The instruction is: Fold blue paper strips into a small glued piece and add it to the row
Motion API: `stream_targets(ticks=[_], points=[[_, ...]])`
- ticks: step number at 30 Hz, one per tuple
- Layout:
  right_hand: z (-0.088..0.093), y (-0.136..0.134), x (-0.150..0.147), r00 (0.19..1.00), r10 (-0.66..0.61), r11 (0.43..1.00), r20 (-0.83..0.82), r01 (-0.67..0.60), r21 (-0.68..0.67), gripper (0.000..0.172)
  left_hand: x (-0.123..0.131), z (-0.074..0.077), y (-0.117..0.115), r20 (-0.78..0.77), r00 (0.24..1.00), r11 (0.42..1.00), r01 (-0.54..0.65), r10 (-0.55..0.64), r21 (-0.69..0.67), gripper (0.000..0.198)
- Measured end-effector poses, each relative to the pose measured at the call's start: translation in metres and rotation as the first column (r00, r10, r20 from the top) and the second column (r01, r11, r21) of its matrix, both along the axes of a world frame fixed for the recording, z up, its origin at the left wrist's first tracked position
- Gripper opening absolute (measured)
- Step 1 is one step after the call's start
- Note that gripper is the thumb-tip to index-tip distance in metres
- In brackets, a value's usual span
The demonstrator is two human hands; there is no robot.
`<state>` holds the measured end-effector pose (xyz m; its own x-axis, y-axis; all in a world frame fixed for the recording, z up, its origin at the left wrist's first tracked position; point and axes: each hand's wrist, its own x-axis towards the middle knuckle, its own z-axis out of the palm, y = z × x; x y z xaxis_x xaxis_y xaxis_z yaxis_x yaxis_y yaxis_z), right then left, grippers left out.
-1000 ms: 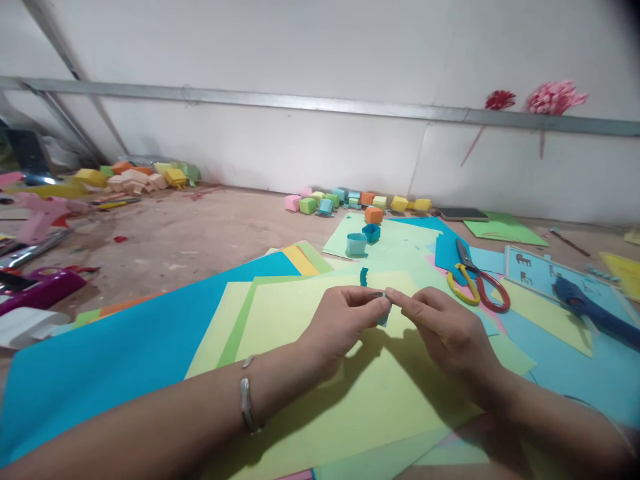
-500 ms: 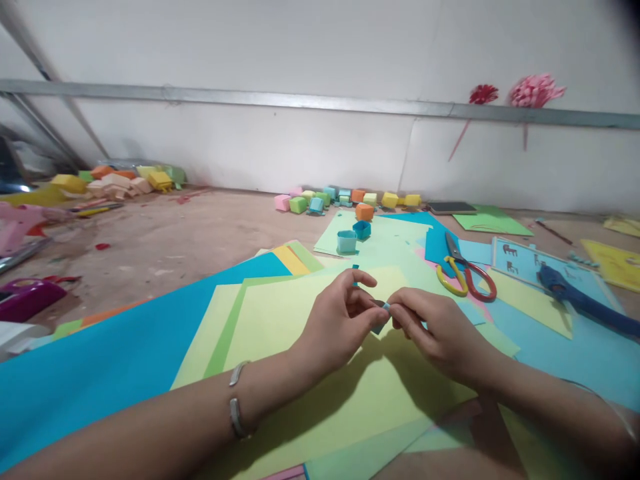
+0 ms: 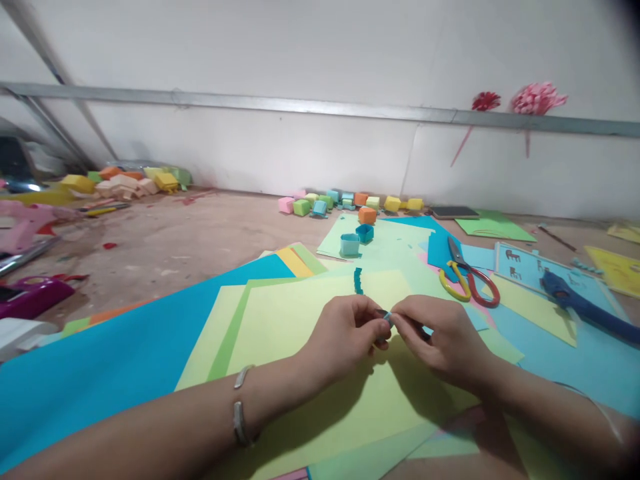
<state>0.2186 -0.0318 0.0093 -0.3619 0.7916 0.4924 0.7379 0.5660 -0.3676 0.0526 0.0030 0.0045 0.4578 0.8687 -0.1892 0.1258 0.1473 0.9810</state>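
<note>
Over the pale yellow paper sheets (image 3: 290,313), my left hand (image 3: 347,330) and my right hand (image 3: 440,337) meet fingertip to fingertip. Between them they pinch a small blue paper piece (image 3: 388,316), mostly covered by the fingers. My left fingers are curled closed around its left side, and my right thumb and forefinger close on its right. A small dark patch shows beneath the right fingers; what it is I cannot make out. Just beyond my left hand lies a notched teal paper strip (image 3: 358,281). Farther off stand a light blue paper cup shape (image 3: 349,244) and a teal one (image 3: 365,233).
Scissors (image 3: 470,273) with yellow and red handles lie right of centre, near a blue-handled tool (image 3: 585,303). Small coloured paper boxes (image 3: 320,208) line the wall. A large blue sheet (image 3: 140,347), a purple object (image 3: 37,298) and a pink glue gun (image 3: 27,223) are leftward.
My left fingers have curled in, and both hands have dropped slightly, still pinching the blue piece. The notched teal strip now shows more fully beyond my left hand. The view has shifted a little.
</note>
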Motion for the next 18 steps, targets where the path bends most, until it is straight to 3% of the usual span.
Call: stream_targets(ticks=[5, 9, 15, 18], points=[[0.0009, 0.0008, 0.0002, 0.999, 0.008, 0.999, 0.032, -0.009, 0.040, 0.028, 0.0004, -0.0019, -0.0022, -0.004, 1.000, 0.997, 0.016, -0.016, 0.069, 0.010], [0.0000, 0.0009, 0.0025, 1.000, -0.008, 0.998, 0.016, 0.007, 0.067, 0.028, 0.0009, 0.0015, -0.0034, 0.048, 0.999, 1.000, 0.022, -0.023, 0.011, 0.009], [0.0013, 0.0046, 0.0073, 0.998, -0.022, 1.000, -0.057, 0.023, 0.013, 0.027, -0.0033, -0.0014, 0.0024, 0.156, 0.987, 0.999, 0.036, -0.036, 0.003, 0.014], [-0.0005, 0.0058, 0.0076, 0.993, -0.055, 0.996, -0.106, 0.048, -0.074, 0.025, -0.0042, -0.0016, 0.0047, 0.166, 0.986, 1.000, -0.013, 0.016, -0.020, 0.014]])
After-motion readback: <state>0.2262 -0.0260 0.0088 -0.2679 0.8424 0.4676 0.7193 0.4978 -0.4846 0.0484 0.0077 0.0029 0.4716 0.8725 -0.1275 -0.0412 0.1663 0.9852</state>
